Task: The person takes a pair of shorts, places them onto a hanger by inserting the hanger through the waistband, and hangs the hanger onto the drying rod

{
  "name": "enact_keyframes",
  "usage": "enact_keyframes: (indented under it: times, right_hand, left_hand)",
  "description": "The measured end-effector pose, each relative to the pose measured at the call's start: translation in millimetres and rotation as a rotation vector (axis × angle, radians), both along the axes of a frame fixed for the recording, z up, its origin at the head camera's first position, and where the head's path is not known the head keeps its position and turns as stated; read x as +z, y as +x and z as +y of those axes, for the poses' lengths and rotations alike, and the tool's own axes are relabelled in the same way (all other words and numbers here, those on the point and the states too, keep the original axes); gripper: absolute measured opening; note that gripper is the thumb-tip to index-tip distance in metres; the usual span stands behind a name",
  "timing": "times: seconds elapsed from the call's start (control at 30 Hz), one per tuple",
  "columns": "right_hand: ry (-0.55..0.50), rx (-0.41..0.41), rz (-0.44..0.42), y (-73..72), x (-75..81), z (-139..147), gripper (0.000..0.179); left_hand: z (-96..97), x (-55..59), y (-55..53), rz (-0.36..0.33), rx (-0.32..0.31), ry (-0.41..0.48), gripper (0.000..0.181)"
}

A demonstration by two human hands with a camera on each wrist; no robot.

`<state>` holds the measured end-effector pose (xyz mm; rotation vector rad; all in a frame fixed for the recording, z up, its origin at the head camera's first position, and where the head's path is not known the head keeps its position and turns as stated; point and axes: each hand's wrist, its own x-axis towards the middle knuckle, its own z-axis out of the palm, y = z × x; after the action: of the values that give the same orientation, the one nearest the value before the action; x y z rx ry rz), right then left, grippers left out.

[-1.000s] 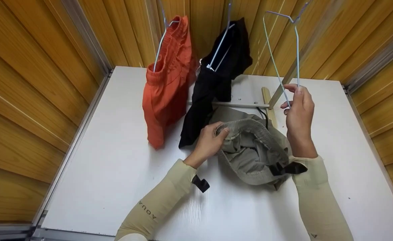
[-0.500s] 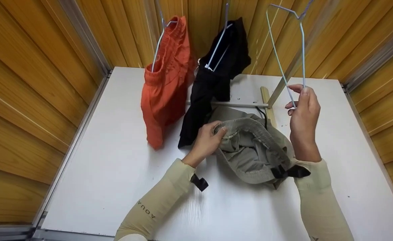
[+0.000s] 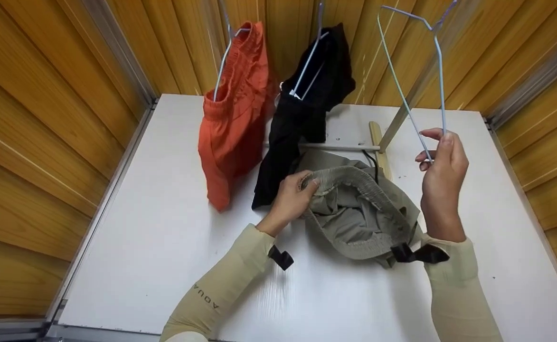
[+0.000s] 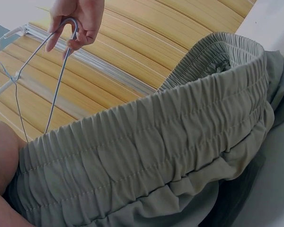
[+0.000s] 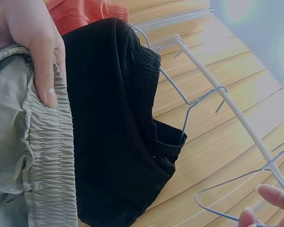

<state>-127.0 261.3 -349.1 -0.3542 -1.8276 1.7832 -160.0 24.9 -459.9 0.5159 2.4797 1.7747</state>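
My left hand (image 3: 291, 199) pinches the gathered elastic waistband of grey-green shorts (image 3: 354, 228), thumb on the inner side. The shorts' waist opening faces up, with the fabric bunched inside. At the right, my right hand (image 3: 444, 185) grips the lower end of a bare blue wire hanger (image 3: 441, 85) in its fingers, above and apart from the waistband. In the left wrist view the waistband (image 4: 146, 146) fills the middle, with the right hand (image 4: 83, 21) on the hanger's bend beyond. Only the right hand's fingertips (image 5: 270, 194) show at the right wrist view's edge.
Orange shorts (image 3: 235, 128) and black shorts (image 3: 295, 123) hang on wire hangers to the left. A white rail (image 5: 241, 118) carries the hangers. The rack's wooden foot (image 3: 378, 137) stands on the white table (image 3: 131, 247), with wood-panelled walls around.
My right hand has moved right and slightly nearer, drawing the hanger's lower end along with it. The left hand and the grey-green shorts have barely shifted.
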Motion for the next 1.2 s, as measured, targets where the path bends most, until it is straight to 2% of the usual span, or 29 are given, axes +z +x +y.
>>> enact_keyframes:
  times: [0.3, 0.6, 0.9, 1.2]
  right_hand:
    - [-0.045, -0.019, 0.043, 12.9, -7.4, 8, 0.033]
    - [-0.034, -0.050, 0.094, 22.9, -14.3, 16, 0.038]
    - [-0.082, -0.086, 0.153, 32.3, -16.3, 25, 0.040]
    - [-0.170, -0.140, 0.277, 38.3, -18.7, 33, 0.042]
  left_hand:
    - [-1.2, -1.1, -2.2, -0.004, -0.003, 0.009, 0.012]
    - [-2.8, -0.6, -3.5, -0.034, -0.003, 0.038, 0.012]
    - [-1.1, 2.0, -4.7, -0.051, 0.018, 0.030, 0.012]
    - [0.3, 3.2, -5.1, -0.080, 0.058, 0.019, 0.012]
